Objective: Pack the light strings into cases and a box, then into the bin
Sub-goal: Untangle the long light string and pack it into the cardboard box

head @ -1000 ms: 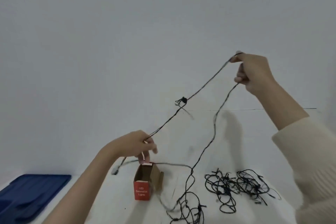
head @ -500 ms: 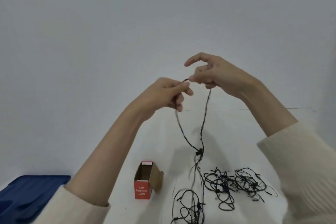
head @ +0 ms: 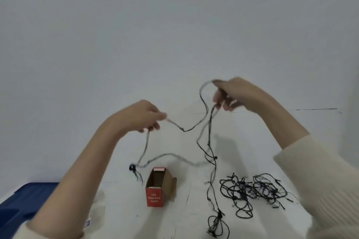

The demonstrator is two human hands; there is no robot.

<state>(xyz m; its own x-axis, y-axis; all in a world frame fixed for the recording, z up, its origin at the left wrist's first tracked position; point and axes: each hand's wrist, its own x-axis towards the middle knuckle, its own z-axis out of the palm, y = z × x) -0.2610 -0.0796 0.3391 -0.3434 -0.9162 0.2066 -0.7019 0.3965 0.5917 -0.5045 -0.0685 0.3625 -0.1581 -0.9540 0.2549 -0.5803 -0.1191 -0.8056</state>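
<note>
A black light string [head: 208,136] hangs in the air between both hands. My left hand [head: 142,116] pinches one stretch of it, and a loop drops from that hand toward the table. My right hand [head: 232,93], higher and to the right, grips several gathered strands. The string's lower end trails down to a small heap [head: 216,225] at the front. A second tangled black light string [head: 252,193] lies on the white table to the right. A small red and brown box [head: 158,188], open at the top and marked LED Decorative Lights, stands below the hands.
A dark blue bin lid [head: 21,205] lies at the left edge of the white table [head: 120,217]. A plain pale wall fills the background. A small paper label [head: 87,223] sits near my left sleeve.
My hands were together with the string hanging straight down; now they have drawn apart, the left one lower and to the left, stretching a length of string between them.
</note>
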